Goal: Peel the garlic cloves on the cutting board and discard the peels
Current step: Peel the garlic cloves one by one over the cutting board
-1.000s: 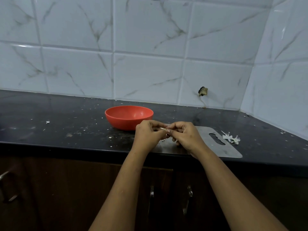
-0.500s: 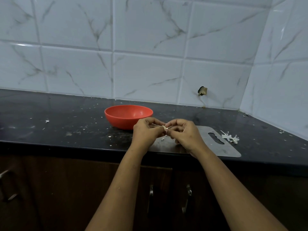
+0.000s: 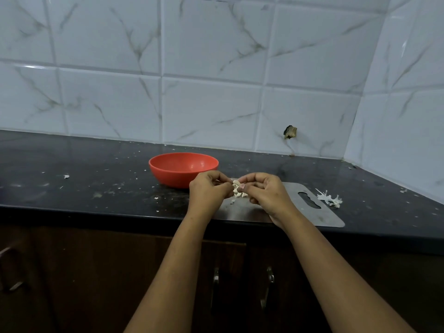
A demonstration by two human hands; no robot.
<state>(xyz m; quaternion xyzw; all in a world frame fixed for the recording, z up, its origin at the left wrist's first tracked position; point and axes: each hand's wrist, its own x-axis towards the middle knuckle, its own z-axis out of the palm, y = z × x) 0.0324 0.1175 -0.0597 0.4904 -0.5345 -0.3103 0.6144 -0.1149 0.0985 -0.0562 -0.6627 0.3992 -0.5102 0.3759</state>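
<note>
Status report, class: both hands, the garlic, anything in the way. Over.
Left hand and right hand both pinching one garlic clove above the cutting board. Peel scraps lie right of board, red bowl behind hands. Nothing blocking.

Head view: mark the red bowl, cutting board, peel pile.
red bowl [image 3: 174, 178], head view, front outer wall.
cutting board [image 3: 325, 217], head view, bare near-right corner.
peel pile [image 3: 330, 199], head view, middle of the scraps.
</note>
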